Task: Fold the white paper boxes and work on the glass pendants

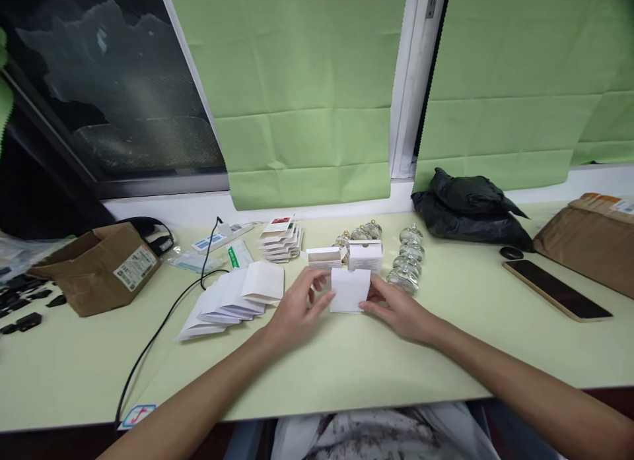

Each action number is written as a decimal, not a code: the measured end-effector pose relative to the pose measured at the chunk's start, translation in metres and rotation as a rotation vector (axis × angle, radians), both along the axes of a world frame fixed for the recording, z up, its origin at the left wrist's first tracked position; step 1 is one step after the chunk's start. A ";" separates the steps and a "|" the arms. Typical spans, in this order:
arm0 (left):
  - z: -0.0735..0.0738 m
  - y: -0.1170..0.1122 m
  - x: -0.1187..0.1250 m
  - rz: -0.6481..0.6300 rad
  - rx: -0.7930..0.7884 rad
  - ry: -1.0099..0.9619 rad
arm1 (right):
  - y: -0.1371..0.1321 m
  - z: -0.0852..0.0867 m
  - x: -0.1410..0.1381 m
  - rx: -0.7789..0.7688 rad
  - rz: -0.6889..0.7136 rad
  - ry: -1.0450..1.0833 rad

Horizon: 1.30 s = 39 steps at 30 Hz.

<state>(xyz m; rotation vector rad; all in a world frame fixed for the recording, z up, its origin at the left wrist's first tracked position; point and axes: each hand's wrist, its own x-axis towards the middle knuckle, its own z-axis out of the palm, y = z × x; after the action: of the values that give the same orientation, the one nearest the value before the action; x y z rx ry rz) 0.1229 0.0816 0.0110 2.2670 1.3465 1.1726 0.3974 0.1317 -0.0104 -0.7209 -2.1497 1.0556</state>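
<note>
A small white cardboard box is held between both hands just above the pale green table. My left hand grips its left side with thumb and fingers. My right hand pinches its right side. Right behind it stand two more small white boxes, one of them with its flap up. Several clear glass ornaments lie in rows beside those boxes. A fanned stack of flat white box blanks lies left of my left hand.
A pile of printed cards sits further back. An open brown carton and a black cable are on the left. At right lie a black bag, a phone and a brown parcel.
</note>
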 end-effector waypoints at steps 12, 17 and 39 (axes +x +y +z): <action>0.009 0.029 -0.016 0.221 0.195 -0.035 | 0.001 -0.006 -0.010 -0.369 0.076 0.339; 0.005 0.037 -0.014 0.162 0.174 -0.146 | -0.002 0.000 -0.012 -0.473 0.120 0.406; 0.009 0.014 -0.014 0.008 -0.016 -0.266 | -0.007 0.037 -0.021 -0.224 0.046 0.424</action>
<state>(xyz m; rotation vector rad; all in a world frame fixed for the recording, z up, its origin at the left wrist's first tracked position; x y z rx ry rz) 0.1086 0.0960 0.0205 2.0099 1.2582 1.4024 0.3766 0.1243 0.0267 -0.4922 -1.7105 1.3526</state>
